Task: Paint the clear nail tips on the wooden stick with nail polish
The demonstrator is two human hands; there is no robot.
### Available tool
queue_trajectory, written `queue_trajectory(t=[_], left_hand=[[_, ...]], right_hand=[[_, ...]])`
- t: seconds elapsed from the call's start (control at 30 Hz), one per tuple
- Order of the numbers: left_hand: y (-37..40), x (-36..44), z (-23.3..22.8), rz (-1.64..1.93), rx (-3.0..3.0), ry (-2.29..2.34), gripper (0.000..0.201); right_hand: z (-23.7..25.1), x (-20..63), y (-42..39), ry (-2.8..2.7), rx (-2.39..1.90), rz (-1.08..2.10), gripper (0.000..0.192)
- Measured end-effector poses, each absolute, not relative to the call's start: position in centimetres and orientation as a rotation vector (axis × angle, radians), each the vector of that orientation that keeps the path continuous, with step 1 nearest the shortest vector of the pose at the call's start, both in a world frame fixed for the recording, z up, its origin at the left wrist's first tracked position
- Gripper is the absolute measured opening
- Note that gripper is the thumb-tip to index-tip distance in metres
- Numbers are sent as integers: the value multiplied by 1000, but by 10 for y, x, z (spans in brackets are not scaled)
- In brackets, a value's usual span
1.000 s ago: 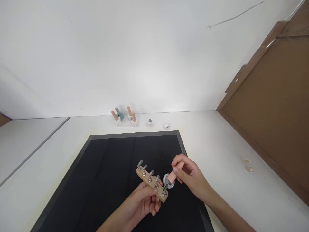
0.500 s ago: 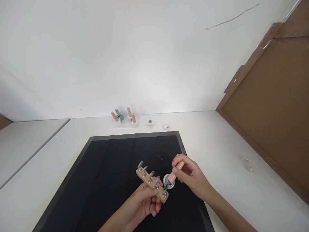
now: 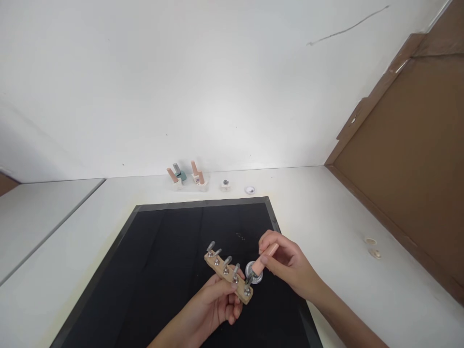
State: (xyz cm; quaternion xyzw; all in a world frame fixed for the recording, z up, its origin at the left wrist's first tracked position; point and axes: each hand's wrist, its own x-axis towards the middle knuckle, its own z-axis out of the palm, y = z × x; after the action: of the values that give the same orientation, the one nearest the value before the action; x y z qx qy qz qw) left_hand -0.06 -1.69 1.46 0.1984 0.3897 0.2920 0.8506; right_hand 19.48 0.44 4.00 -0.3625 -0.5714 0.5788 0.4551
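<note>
Wooden holder (image 3: pixel 228 278) is gripped by the left hand (image 3: pixel 213 309) above the black mat (image 3: pixel 163 270). Pink-handled brush (image 3: pixel 261 260) is pinched by the right hand (image 3: pixel 290 268); its tip is best kept steady on the end nail tip (image 3: pixel 248 280), just beside the small jar (image 3: pixel 254 271).

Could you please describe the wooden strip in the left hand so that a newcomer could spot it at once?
Start at the black mat on the white table. Over its near right part, the left hand holds a wooden strip slanting toward the right hand. It alone carries a row of five grey nail tips on metal studs.
</note>
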Motion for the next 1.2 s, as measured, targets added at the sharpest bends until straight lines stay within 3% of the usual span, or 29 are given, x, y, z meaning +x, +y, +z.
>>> queue_trajectory(t=[0.57, 1.2], left_hand=[[-16, 0, 14, 609, 430, 825, 30], [-16, -1, 18, 611, 423, 823, 27]], right_hand=[[37, 198, 5, -1446, -695, 1439, 10], [36, 199, 6, -1403, -758, 1435, 2]])
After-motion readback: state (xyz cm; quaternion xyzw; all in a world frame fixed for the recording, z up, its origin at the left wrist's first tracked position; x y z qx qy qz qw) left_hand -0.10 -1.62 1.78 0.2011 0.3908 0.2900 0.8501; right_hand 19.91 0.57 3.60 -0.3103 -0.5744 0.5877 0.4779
